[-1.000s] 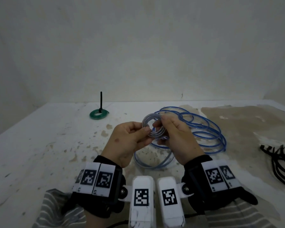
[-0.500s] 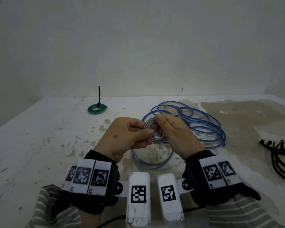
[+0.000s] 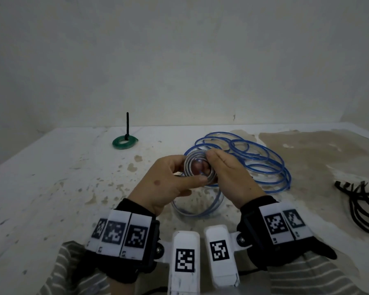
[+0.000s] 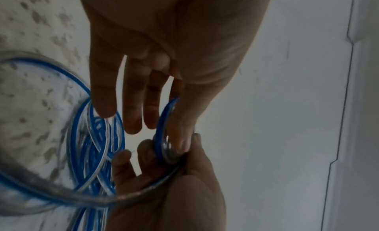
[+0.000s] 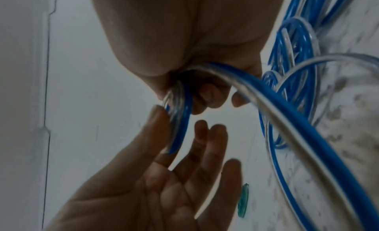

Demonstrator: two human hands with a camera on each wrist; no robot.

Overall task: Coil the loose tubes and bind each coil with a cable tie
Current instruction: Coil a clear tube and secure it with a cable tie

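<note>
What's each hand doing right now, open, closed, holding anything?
Left hand: thumb and finger pinch the small coil of blue tube, other fingers straight.
Right hand: fingers curled round the same coil, gripping it.

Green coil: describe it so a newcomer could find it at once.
Start at the white table and look to its far left, near the wall. The green coil lies flat there, apart from the loose blue tube and the black cable ties. It alone is green and tightly wound, with a black tie tail sticking straight up.
</note>
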